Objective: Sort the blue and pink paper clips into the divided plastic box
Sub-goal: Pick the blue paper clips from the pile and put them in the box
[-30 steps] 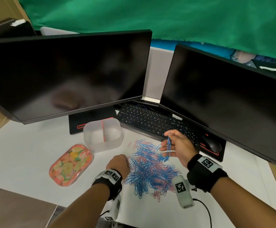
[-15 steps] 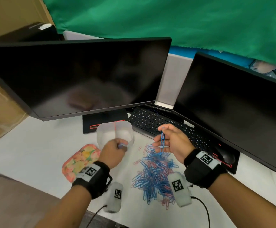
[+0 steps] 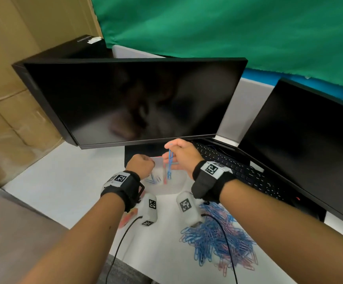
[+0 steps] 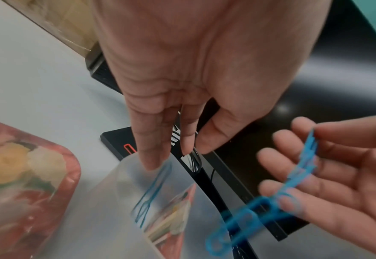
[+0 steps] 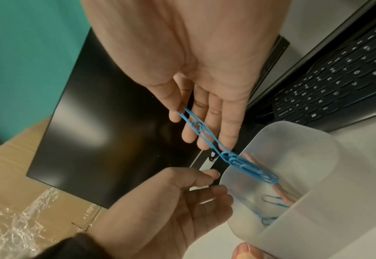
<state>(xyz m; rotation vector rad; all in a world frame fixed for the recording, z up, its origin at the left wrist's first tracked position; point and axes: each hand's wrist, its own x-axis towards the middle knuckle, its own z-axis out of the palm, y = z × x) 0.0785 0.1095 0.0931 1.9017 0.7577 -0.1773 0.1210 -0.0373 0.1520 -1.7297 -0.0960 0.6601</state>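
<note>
A translucent divided box stands on the white desk under both hands. My right hand pinches the top of a short chain of linked blue paper clips between thumb and fingers, and the chain hangs down over the box near its pink divider. The right wrist view shows the chain reaching from the hand to the box rim. My left hand hovers over the left compartment with fingers pointing down and holding nothing. Blue clips lie in that compartment. The mixed blue and pink pile lies at the near right.
Two dark monitors stand close behind, with a black keyboard to the right of the box. A floral lid lies left of the box, mostly hidden under my left wrist. Cardboard boxes stand to the left.
Both hands moved left from the pile to over the box. The left hand let go of its blue clip over the left compartment. The right hand still holds the blue chain.
</note>
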